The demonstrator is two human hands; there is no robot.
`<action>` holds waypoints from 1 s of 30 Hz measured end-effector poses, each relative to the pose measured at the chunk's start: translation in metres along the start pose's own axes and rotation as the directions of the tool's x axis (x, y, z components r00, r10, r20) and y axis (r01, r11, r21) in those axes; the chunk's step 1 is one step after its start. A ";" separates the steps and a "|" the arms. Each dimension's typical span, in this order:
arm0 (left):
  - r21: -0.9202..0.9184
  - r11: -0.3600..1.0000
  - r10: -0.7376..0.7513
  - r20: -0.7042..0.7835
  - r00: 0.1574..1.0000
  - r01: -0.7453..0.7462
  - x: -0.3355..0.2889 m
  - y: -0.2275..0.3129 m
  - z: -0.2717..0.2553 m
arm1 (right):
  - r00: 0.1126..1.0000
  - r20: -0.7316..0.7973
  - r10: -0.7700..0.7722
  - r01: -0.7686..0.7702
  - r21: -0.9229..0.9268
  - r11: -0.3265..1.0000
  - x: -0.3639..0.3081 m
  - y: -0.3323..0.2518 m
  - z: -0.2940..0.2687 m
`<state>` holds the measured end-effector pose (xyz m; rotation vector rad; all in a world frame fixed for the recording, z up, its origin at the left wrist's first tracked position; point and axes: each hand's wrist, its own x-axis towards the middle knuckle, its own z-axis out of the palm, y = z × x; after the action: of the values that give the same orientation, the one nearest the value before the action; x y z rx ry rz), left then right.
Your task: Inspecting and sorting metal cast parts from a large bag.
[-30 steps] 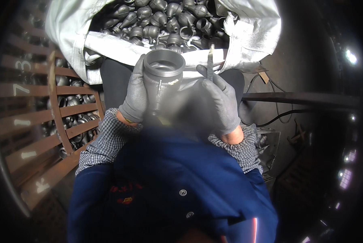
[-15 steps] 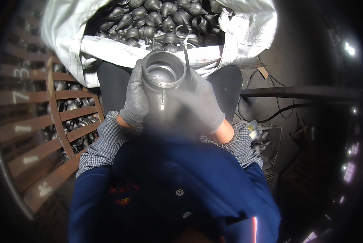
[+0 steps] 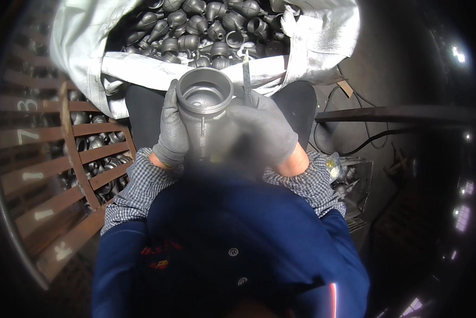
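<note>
Cupping left hand point(image 3: 173, 132): your gloved palm and fingers grip the left side of the metal pot point(image 3: 206, 121), fingertips up near its rim.
Right hand point(image 3: 268, 130): gloved too, closed around a thin bar point(image 3: 247, 80), just at the pot's right side; blur hides its fingertips, so you cannot tell how they meet the pot.
Pot: between your two hands, open mouth up, a thin raised seam down its near side; its lower part is lost in blur.
Bar: rises from your right hand beside the pot's mouth, pale tip uppermost.
Sleeves: checked cuffs point(image 3: 129, 191) at both wrists, blue jacket point(image 3: 232, 228) below.
Knees: dark trousers point(image 3: 301, 103) either side of the pot.
Sack point(image 3: 322, 47): white, beyond your knees, full of dark, bulb-shaped metal parts point(image 3: 198, 25).
Left side: a brown slatted crate point(image 3: 102, 152), chalk-marked, more metal parts behind its slats.
Right side: a black cable point(image 3: 362, 150) on the floor.
</note>
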<state>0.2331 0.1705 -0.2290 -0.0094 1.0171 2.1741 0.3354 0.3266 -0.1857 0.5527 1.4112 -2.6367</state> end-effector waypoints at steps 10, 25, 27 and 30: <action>0.135 0.987 0.082 0.022 0.996 -0.085 0.001 -0.009 0.002 | 0.997 -0.071 0.032 -0.029 0.056 0.998 0.005 0.018 0.000; -0.085 0.996 -0.039 -0.025 0.999 0.037 0.004 -0.009 -0.012 | 0.997 -0.076 -0.003 0.008 0.060 0.998 0.009 0.025 0.004; -0.144 0.987 -0.071 -0.030 0.997 0.066 0.004 -0.010 -0.014 | 0.990 -0.124 0.062 -0.072 -0.078 0.994 0.012 0.022 0.000; -0.074 0.997 -0.032 0.000 0.999 0.032 0.004 -0.012 -0.014 | 0.983 -0.157 0.097 -0.106 -0.049 0.993 0.012 0.021 0.001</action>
<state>0.2337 0.1681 -0.2477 -0.0612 0.9309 2.1812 0.3292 0.3148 -0.2065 0.8158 1.4525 -2.5128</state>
